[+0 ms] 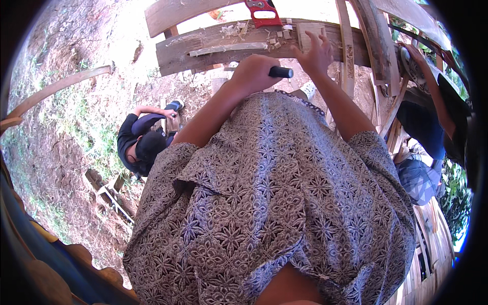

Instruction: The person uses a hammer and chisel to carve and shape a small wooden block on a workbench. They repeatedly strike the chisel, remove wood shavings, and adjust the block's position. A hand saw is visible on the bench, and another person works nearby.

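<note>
My left hand (pixel 254 73) is closed around a tool with a black cylindrical handle (pixel 281 72); the rest of the tool is hidden, so I cannot tell its kind. To its right, my right hand (pixel 316 55) is raised with fingers spread and nothing in it. It is nearest to a pale flat piece of wood (pixel 305 31) on the plank bench (pixel 175 53). A narrow pale wood strip (pixel 229 49) lies along the bench's near side. Small wood offcuts (pixel 278 38) and shavings are scattered between strip and flat piece.
A red-handled saw (pixel 265 15) lies at the bench's far side. Upright and slanting boards (pixel 376 40) stand at the right. One person (pixel 145 140) in dark clothes crouches on the left, handling wood. Another person's arm (pixel 432 86) reaches in from the right. A curved wooden piece (pixel 61 89) juts in at far left.
</note>
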Tool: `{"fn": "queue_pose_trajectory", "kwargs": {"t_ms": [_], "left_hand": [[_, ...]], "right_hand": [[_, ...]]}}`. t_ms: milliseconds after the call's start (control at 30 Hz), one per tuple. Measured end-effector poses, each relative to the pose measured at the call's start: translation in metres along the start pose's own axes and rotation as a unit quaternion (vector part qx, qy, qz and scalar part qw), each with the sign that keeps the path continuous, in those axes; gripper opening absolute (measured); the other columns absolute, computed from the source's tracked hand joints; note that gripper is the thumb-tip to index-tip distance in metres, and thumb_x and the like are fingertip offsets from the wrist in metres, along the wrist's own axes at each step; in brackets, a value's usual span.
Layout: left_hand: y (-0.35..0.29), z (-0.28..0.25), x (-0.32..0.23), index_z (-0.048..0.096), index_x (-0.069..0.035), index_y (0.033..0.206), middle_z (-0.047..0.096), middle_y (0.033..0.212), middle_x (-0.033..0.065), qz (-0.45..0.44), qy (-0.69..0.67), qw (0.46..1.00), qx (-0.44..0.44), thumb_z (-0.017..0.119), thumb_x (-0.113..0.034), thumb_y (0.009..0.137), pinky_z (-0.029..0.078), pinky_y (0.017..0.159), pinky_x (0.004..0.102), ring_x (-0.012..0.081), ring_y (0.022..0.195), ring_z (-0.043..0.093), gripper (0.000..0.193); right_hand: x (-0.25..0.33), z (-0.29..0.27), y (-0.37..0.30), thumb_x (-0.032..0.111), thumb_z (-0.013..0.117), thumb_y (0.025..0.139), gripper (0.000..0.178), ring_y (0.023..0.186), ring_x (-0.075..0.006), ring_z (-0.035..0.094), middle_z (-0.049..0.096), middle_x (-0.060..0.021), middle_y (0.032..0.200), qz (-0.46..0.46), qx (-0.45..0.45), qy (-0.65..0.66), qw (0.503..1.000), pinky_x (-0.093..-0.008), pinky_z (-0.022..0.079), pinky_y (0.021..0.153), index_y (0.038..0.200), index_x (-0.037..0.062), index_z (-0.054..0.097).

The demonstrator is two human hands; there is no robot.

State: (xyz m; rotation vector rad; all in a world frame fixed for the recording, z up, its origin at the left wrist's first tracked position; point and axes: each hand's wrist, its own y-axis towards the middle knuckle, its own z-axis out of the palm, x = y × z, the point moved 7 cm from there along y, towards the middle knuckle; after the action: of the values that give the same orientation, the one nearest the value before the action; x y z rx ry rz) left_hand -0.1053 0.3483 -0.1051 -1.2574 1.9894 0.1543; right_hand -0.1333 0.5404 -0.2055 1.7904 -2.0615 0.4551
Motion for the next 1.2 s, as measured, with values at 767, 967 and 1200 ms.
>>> {"fn": "queue_pose_trajectory", "kwargs": {"t_ms": [767,967,1200], "left_hand": [[0.116,0.052,-0.032,0.071,-0.012,0.091,0.073,0.081,0.0114,0.147,0.059,0.977,-0.143,0.078,-0.036,0.084,0.058,0.071,0.0484,0.0345,0.079,0.073,0.026],[0.125,0.055,-0.013,0.073,-0.011,0.089,0.073,0.08,0.0126,0.127,0.039,0.981,-0.142,0.076,-0.04,0.085,0.057,0.07,0.048,0.0352,0.077,0.072,0.029],[0.132,0.052,-0.008,0.074,-0.011,0.089,0.073,0.08,0.0128,0.115,0.002,0.98,-0.161,0.073,-0.034,0.087,0.055,0.07,0.0478,0.0348,0.077,0.072,0.023]], "right_hand": [[-0.072,-0.073,-0.118,0.014,0.081,0.087,0.098,0.12,-0.0241,0.065,0.056,-0.02,0.142,0.267,0.072,0.474,0.836,-0.0344,0.057,0.094,0.165,-0.001,0.023],[-0.086,-0.107,-0.137,0.011,0.073,0.093,0.092,0.121,-0.0237,0.063,0.058,-0.0203,0.141,0.285,0.034,0.508,0.812,-0.0345,0.052,0.101,0.166,-0.0005,0.018],[-0.093,-0.169,-0.123,0.011,0.069,0.095,0.088,0.126,-0.0209,0.059,0.053,-0.017,0.148,0.269,-0.058,0.518,0.81,-0.0316,0.046,0.107,0.167,0.0015,0.018]]}}
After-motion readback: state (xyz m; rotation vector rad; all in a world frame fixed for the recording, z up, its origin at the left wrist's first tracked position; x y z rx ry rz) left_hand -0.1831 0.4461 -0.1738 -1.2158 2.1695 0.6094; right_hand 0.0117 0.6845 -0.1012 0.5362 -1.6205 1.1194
